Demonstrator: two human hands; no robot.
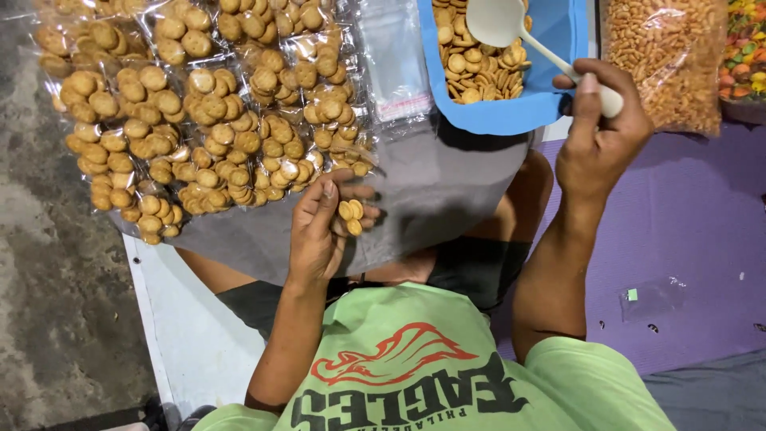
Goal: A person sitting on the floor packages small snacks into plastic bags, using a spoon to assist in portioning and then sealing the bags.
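Note:
My left hand (319,227) holds a small clear plastic bag (351,217) with a few round tan biscuits in it, over a grey cloth on my lap. My right hand (602,132) grips the handle of a white plastic scoop (499,22). The scoop's bowl rests over a blue tub (550,100) full of the same small round biscuits (475,68). Several filled clear bags of biscuits (199,120) lie in rows to the left, just beyond my left hand.
A stack of flat clear bags (395,60) lies between the filled bags and the tub. A large bag of orange-brown snacks (666,60) and a bag of coloured snacks (746,48) stand at the right. A purple mat (678,239) and rough concrete floor (56,279) surround me.

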